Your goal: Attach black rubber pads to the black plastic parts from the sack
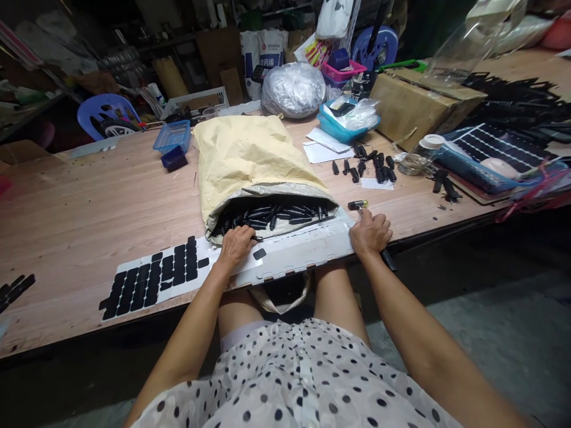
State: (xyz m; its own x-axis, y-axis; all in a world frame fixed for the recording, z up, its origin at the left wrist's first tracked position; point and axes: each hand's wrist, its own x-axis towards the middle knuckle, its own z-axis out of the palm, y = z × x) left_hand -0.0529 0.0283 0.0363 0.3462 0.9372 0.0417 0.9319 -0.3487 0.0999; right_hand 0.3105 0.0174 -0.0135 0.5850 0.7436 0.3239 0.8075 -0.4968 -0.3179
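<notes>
My right hand (370, 233) is wrapped round the handle of a small hammer (358, 205), over the right end of a white cardboard strip (307, 244). The hammer head is dark with a yellow-green end, and its black grip sticks out below my fist. My left hand (238, 245) is closed at the front lip of a yellow woven sack (254, 148). A small black part (257, 238) shows at its fingertips; the fingers hide most of it. Inside the sack's open mouth lie many black tapered pieces (273, 217). A dark sticker (259, 254) lies beside my left hand.
Sheets with black rounded stickers (154, 273) lie to the left. Loose black pieces (379, 166) are scattered at the right. Behind stand blue baskets (173, 135), a cardboard box (410, 107) and a clear plastic bag (293, 89). The table's front edge runs above my lap.
</notes>
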